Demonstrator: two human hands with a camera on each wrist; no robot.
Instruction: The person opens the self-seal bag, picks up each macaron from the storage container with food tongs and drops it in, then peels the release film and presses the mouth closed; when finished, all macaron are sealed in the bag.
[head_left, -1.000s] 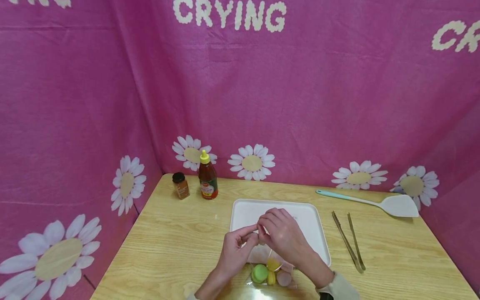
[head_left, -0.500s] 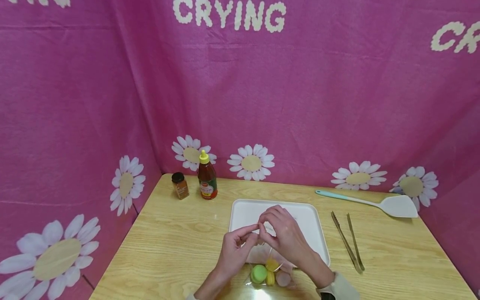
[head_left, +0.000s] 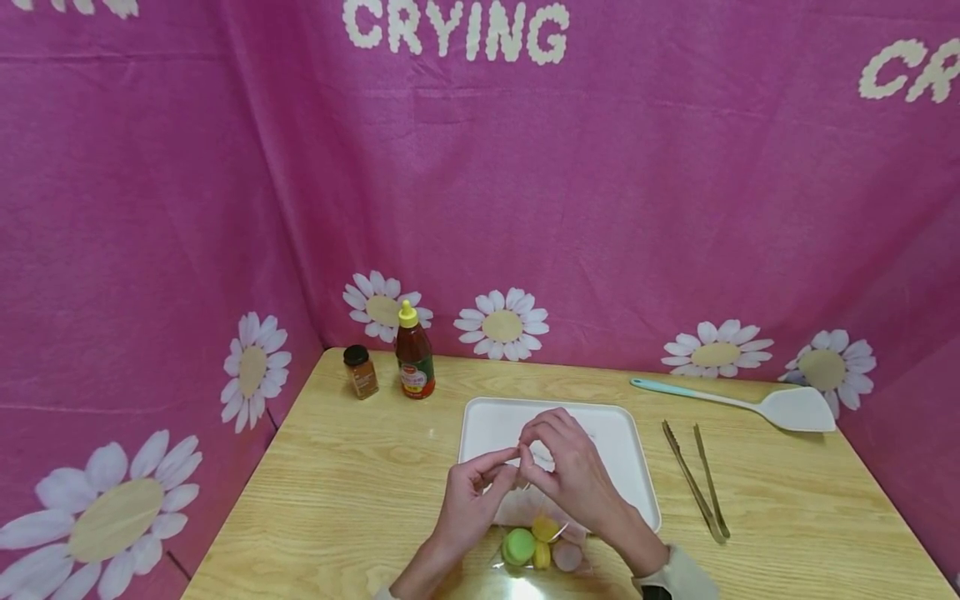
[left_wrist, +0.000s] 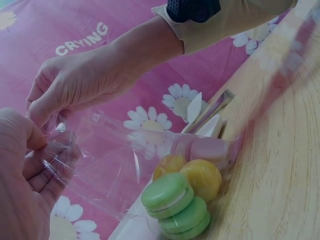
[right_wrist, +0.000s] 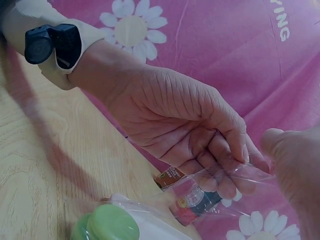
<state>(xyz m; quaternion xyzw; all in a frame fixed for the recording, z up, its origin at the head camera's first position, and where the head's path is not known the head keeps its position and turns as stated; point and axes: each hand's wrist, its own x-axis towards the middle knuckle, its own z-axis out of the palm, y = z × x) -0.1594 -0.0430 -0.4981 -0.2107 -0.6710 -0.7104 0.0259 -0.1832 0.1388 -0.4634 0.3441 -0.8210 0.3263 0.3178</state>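
A clear plastic bag [left_wrist: 107, 167] of macarons sits at the front of the table, its upper end raised between both hands. Inside lie green macarons [left_wrist: 167, 195], yellow ones [head_left: 542, 554] and pale purple ones [head_left: 567, 556]. My left hand [head_left: 468, 504] pinches the bag's upper edge between thumb and forefinger, the other fingers loosely bent behind the film. Close against it, the right hand [head_left: 567, 471] pinches the same edge, fingertips nearly meeting the left ones. In the left wrist view, film stretches from the pinched edge down to the macarons.
A white tray [head_left: 637, 467] lies behind and partly under the hands. Metal tongs [head_left: 701, 487] and a white spatula [head_left: 795, 410] with a turquoise handle rest at the right. At the back left stand a red sauce bottle [head_left: 416, 358] and a black-capped spice jar [head_left: 362, 373].
The right hand's fingertips have shifted very slightly along the bag's edge, with a small gap widening between its thumb and fingers. The left hand and the macarons stay in place.
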